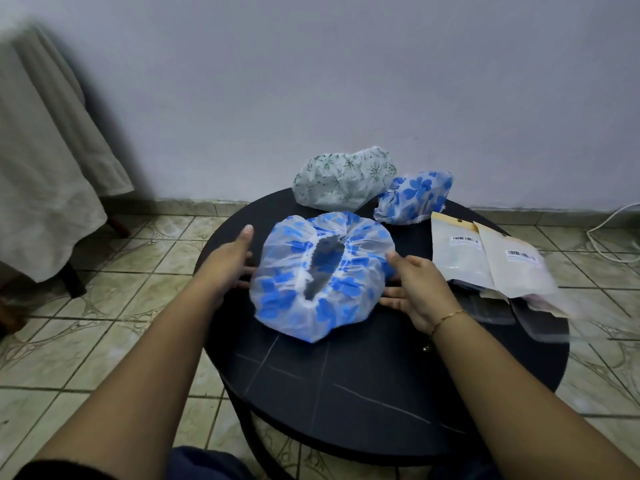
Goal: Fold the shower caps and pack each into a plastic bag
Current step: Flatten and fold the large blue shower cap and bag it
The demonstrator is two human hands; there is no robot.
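— While the blue-flowered shower cap (320, 275) lay opening-up in the middle of the round black table (346, 393), we had a hand at each side of it. Our left hand (227, 263) sat against its left edge with fingers straight and relaxed, gripping nothing; our right hand (417, 289) touched the right edge the same way, fingers spread flat on the tabletop.

— How did we judge it would handle?

— Thin, filmy plastic, very light and floppy, we thought, and likely slippery against itself. The ruffled elastic rim (323, 268) looked like the firmest part, so we reckoned the outer edges on both sides were where to pinch for the fold.

— And the rest?

— A green-patterned cap (343, 178) and a second blue-flowered cap (414, 197) waited at the far edge, unfolded. The plastic bags (495, 268) with barcode labels lay just right of our hand, overhanging the table's rim. The top was dark and smooth, faintly chalk-lined. Around us were patterned floor tiles (104, 323), a plain pale wall (311, 81), a cloth-draped piece of furniture (45, 188) at left, and a white cable (609, 223) at right.
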